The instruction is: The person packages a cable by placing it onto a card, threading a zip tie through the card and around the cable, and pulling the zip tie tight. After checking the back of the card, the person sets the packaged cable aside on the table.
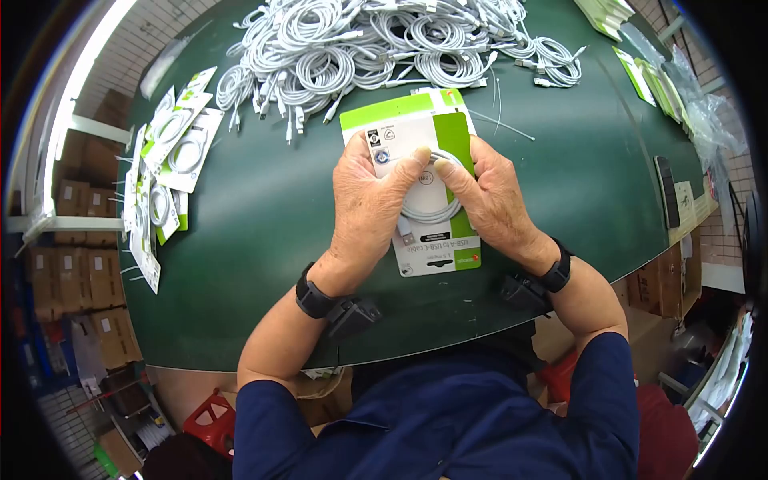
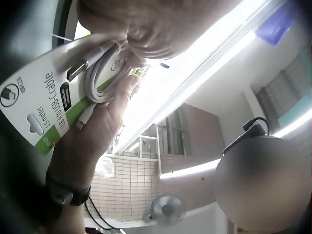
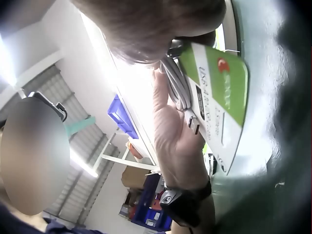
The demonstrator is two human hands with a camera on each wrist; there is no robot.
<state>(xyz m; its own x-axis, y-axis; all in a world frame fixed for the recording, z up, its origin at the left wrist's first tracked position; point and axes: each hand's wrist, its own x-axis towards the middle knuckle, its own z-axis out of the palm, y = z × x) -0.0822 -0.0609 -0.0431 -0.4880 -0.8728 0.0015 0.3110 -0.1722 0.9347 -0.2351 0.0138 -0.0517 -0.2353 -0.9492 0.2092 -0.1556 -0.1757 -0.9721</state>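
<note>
My left hand (image 1: 364, 208) and right hand (image 1: 494, 196) hold a white and green cable package card (image 1: 456, 132) between them, over the near middle of the table. A coiled white USB cable (image 1: 432, 214) lies against the card's face, and both thumbs press on the top of the coil. The cable's USB-A plug (image 3: 194, 126) hangs loose beside the printed text in the right wrist view. My other fingers are hidden behind the card. Another green and white card (image 1: 352, 120) shows behind the held one, just beyond my hands.
A large heap of coiled white cables (image 1: 320, 68) covers the table's far side. Carded cables (image 1: 188, 152) lie piled at the left edge. More cards (image 1: 668, 92) and a dark phone-like object (image 1: 666, 192) lie at the right. Thin white ties (image 1: 512, 128) rest beyond my right hand.
</note>
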